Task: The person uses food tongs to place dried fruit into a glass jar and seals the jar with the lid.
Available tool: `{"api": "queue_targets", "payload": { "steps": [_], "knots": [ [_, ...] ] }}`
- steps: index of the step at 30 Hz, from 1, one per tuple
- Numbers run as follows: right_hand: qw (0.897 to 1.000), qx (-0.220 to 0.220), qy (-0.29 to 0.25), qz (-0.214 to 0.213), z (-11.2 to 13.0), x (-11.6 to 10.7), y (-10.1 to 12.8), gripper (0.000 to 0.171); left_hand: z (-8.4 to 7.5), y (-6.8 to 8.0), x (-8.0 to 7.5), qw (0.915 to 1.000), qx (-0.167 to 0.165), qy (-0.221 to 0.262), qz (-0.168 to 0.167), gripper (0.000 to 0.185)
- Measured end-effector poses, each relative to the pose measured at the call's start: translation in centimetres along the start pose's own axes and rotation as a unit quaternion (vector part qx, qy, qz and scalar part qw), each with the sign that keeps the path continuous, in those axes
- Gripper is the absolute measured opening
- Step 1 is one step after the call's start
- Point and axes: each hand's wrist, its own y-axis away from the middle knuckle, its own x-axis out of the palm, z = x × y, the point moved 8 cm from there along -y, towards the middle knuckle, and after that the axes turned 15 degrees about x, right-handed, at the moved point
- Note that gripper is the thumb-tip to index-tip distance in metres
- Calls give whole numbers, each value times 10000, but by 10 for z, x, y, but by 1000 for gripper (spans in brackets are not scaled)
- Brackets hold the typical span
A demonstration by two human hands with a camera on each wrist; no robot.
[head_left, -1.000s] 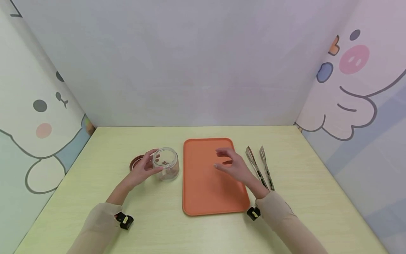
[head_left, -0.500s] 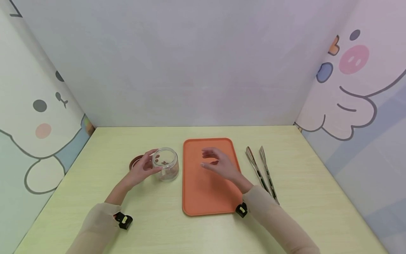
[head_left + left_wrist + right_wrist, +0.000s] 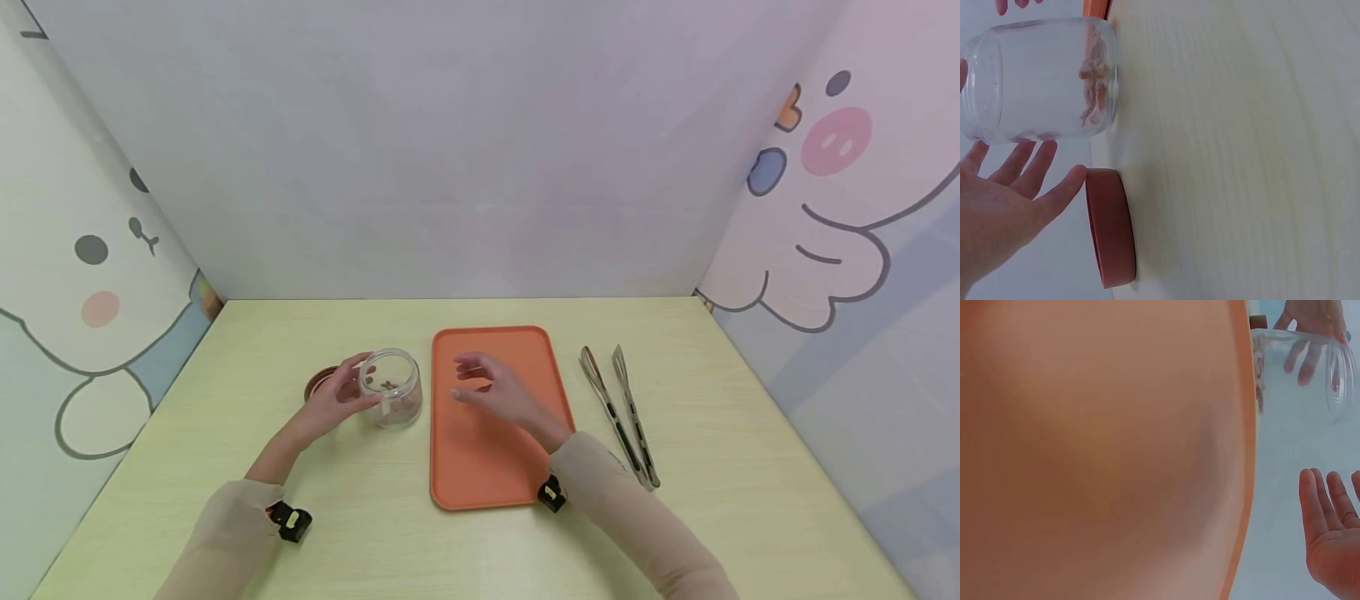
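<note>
A clear glass jar (image 3: 392, 387) with a few brown pieces at its bottom stands on the table just left of the orange tray (image 3: 495, 467). My left hand (image 3: 351, 388) wraps round the jar's left side, thumb and fingers on the glass (image 3: 1041, 78). Behind that hand lies the jar's brown lid (image 3: 321, 382), with my little finger near its rim (image 3: 1110, 228). My right hand (image 3: 471, 380) hovers over the tray's left half, fingers loosely spread and holding nothing. In the right wrist view the jar (image 3: 1297, 369) sits past the tray's edge (image 3: 1244, 425).
Metal tongs (image 3: 618, 417) lie on the table right of the tray. The pale wooden table (image 3: 750, 433) is walled in on three sides by panels with cartoon animals.
My right hand has moved left across the tray, from near the tongs toward the jar. The left hand and jar have stayed put.
</note>
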Motion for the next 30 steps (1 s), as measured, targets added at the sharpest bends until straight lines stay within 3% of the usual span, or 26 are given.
{"api": "queue_targets", "payload": {
  "steps": [6,16,30],
  "knots": [
    [9998,35,-138,113,1,11,-5,48,0,0,0,10000,2,-41,-1,71],
    [9999,114,27,51,-31,26,-32,55,2,0,-1,10000,-12,-53,26,71],
    [9993,151,172,282,-22,40,-37,53,2,0,0,9999,-89,-99,42,71]
  ]
}}
